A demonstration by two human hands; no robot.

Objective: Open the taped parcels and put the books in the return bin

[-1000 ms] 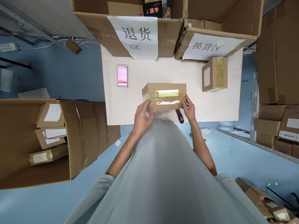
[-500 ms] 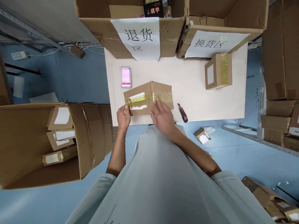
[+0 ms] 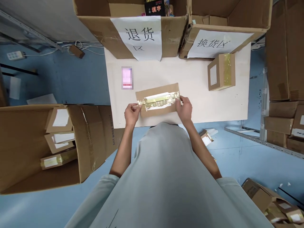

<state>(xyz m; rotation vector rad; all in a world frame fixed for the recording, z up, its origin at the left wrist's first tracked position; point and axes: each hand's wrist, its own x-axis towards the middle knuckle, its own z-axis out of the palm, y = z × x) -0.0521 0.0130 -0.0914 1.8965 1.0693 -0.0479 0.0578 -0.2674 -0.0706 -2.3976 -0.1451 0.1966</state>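
Observation:
A brown cardboard box (image 3: pixel 158 88) is over the near part of the white table, its upper face turned up to me. Shiny yellowish tape and torn white label pieces run across that face. At the box's left end, my left hand (image 3: pixel 132 114) pinches the edge between thumb and fingers. My right hand (image 3: pixel 184 109) grips the opposite end, its thumb on the face and slightly blurred. The contents of the box, if any, are hidden.
On the table (image 3: pixel 228 104) are a pixelated pink item (image 3: pixel 127 78) and a taped carton (image 3: pixel 221 72). Two large open cartons with paper signs, the left (image 3: pixel 95 34) and right (image 3: pixel 190 41), line the back. A big carton (image 3: pixel 95 139) with several parcels stands left.
The box has shifted right and turned so one long face shows. My right hand has moved from its top to its right end. The red-black utility knife is no longer visible.

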